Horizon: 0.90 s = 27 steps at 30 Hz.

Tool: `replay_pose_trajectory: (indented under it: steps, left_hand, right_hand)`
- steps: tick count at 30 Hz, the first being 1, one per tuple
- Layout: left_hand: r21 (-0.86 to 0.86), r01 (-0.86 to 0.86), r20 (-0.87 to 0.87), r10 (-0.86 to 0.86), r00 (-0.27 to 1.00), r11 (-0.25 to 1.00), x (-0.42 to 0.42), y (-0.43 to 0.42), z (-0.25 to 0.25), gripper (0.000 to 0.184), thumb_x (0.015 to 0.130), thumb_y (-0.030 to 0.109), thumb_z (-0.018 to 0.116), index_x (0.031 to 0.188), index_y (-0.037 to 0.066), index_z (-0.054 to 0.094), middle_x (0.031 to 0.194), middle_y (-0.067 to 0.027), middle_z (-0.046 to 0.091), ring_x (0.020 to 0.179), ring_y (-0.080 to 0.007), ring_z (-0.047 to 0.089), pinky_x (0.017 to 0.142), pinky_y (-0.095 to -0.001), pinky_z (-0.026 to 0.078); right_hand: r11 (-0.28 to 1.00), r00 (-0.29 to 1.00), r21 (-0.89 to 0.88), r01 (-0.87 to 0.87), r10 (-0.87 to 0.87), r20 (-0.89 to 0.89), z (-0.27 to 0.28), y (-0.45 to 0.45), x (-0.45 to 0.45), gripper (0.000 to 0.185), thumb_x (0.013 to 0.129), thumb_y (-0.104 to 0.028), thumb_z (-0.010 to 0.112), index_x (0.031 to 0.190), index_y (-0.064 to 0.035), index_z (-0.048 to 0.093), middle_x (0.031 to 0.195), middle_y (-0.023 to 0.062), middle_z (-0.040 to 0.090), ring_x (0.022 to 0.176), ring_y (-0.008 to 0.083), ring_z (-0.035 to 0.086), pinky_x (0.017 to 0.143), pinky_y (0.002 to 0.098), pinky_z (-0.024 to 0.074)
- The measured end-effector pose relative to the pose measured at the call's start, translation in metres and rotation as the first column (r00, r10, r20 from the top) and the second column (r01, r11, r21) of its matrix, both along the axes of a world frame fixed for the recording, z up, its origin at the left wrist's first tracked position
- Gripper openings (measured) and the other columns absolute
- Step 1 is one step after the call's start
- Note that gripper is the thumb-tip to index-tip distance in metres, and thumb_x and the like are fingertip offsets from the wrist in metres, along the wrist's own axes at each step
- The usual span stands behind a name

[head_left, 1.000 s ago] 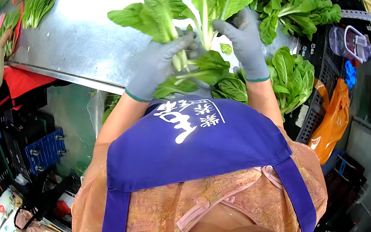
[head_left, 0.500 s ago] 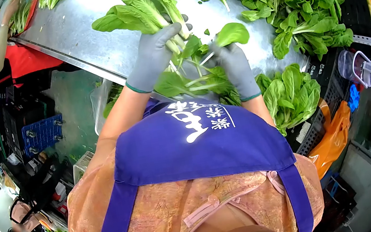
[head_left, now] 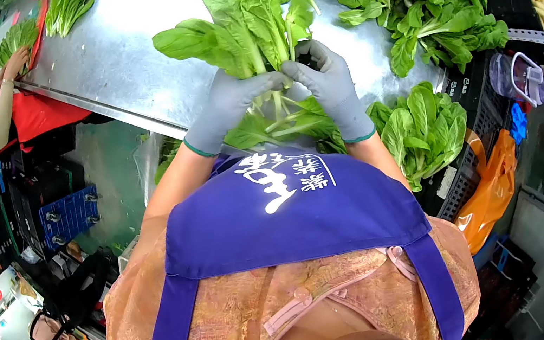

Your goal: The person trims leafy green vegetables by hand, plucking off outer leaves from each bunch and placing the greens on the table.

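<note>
In my gloved left hand (head_left: 226, 106) I hold a bunch of leafy greens (head_left: 243, 32) by its pale stalks, leaves pointing away from me. My gloved right hand (head_left: 329, 79) is closed at the right side of the same bunch. Its thumb meets the stalks near my left thumb, and a small leaf stands up above its fingers. Loose leaves and stalks (head_left: 251, 130) lie below both hands at the table's near edge. The fingertips behind the stalks are partly hidden.
A large heap of greens (head_left: 432, 9) covers the right of the metal table (head_left: 120, 66). More greens (head_left: 425, 128) stand by a black crate (head_left: 460, 190). An orange bag (head_left: 489, 192) hangs right. At far left, another person's hand (head_left: 18, 60) touches greens.
My right hand has moved up and left to the bunch; the single leaf it held low now stands beside the bunch. The other person's hand has moved down onto greens.
</note>
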State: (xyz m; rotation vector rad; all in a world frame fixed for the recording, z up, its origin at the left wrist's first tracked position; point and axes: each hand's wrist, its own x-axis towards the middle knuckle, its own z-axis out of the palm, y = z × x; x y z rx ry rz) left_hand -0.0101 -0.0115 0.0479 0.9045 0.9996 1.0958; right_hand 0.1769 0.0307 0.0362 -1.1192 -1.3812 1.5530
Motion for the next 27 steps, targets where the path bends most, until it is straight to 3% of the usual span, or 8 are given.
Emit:
replay_pose_trajectory:
  steps: [8,10,12,14,16,19,23,27]
  left_hand:
    - [0.399,-0.114,-0.265,0.234,0.935,0.910,0.000,0.001,-0.022,0.023,0.086,-0.002,0.067,0.109,-0.003,0.067,0.107,-0.0100,0.070,0.096,-0.0184,0.068,0.083,-0.0304,0.055]
    - [0.296,-0.190,-0.123,0.235,0.964,0.936,-0.005,0.003,-0.038,0.026,0.087,-0.005,0.064,0.113,-0.001,0.065,0.110,-0.0130,0.069,0.100,-0.0218,0.067,0.087,-0.0329,0.054]
    - [0.684,0.055,-0.459,0.370,0.808,0.727,-0.015,0.008,-0.050,0.027,0.091,-0.005,0.061,0.116,0.002,0.064,0.112,-0.0156,0.067,0.100,-0.0229,0.067,0.088,-0.0346,0.054]
    - [0.418,-0.193,-0.097,0.255,0.962,0.888,-0.015,0.005,-0.051,0.020,0.088,-0.004,0.063,0.108,-0.002,0.067,0.107,-0.0120,0.070,0.096,-0.0187,0.067,0.083,-0.0319,0.055]
    - [0.141,-0.226,0.017,0.226,0.974,0.964,-0.016,0.008,-0.019,0.021,0.093,0.001,0.060,0.114,0.002,0.065,0.105,-0.0126,0.067,0.095,-0.0226,0.067,0.084,-0.0358,0.055]
    - [0.500,0.060,-0.432,0.189,0.882,0.864,-0.019,0.003,-0.010,0.025,0.092,0.002,0.060,0.117,0.000,0.063,0.106,-0.0111,0.067,0.093,-0.0209,0.067,0.084,-0.0341,0.054]
    - [0.127,-0.095,-0.136,0.112,0.984,0.987,0.016,0.001,-0.002,0.038,0.085,0.005,0.071,0.120,-0.001,0.060,0.109,-0.0065,0.067,0.094,-0.0145,0.064,0.083,-0.0306,0.053]
    - [0.099,-0.152,-0.153,0.166,0.974,0.983,0.016,0.000,0.009,0.028,0.083,0.007,0.072,0.108,-0.004,0.065,0.098,-0.0093,0.070,0.094,-0.0147,0.066,0.081,-0.0290,0.054]
  right_hand:
    - [0.977,0.950,-0.170,0.130,-0.172,-0.262,-0.003,-0.005,-0.004,0.018,0.090,-0.015,0.072,0.097,-0.0004,0.063,0.083,0.0034,0.065,0.071,0.0077,0.058,0.065,0.0231,0.0469]
    - [0.940,0.860,-0.310,0.142,-0.272,-0.431,-0.013,-0.010,-0.005,0.017,0.090,-0.012,0.071,0.100,-0.0007,0.064,0.085,0.0047,0.066,0.072,0.0090,0.059,0.065,0.0239,0.0478]
    - [0.891,0.836,-0.423,0.163,-0.352,-0.420,-0.024,-0.015,-0.001,0.019,0.089,-0.014,0.070,0.099,0.0010,0.068,0.082,0.0073,0.068,0.074,0.0132,0.063,0.066,0.0269,0.0501]
    - [0.953,1.000,-0.302,-0.003,0.002,-0.003,-0.024,-0.012,0.014,0.022,0.086,-0.019,0.071,0.093,0.0019,0.068,0.077,0.0078,0.067,0.072,0.0153,0.064,0.066,0.0286,0.0505]
    - [0.941,0.717,0.077,-0.330,0.196,0.669,-0.025,-0.016,0.028,0.032,0.080,-0.026,0.073,0.091,0.0031,0.068,0.074,0.0101,0.066,0.070,0.0172,0.064,0.065,0.0305,0.0503]
    - [0.986,0.816,0.087,-0.143,0.068,0.575,0.009,-0.017,0.027,0.032,0.080,-0.026,0.074,0.094,0.0019,0.068,0.074,0.0111,0.065,0.068,0.0159,0.062,0.064,0.0301,0.0492]
    - [0.969,0.948,0.239,0.067,-0.136,0.288,0.023,-0.003,0.006,0.026,0.083,-0.020,0.070,0.098,0.0009,0.066,0.071,0.0050,0.062,0.064,0.0122,0.056,0.064,0.0267,0.0475]
    - [0.998,0.999,-0.046,0.042,-0.041,0.027,0.019,-0.001,0.001,0.022,0.087,-0.019,0.067,0.097,0.0012,0.064,0.073,0.0036,0.061,0.064,0.0089,0.056,0.060,0.0235,0.0454]
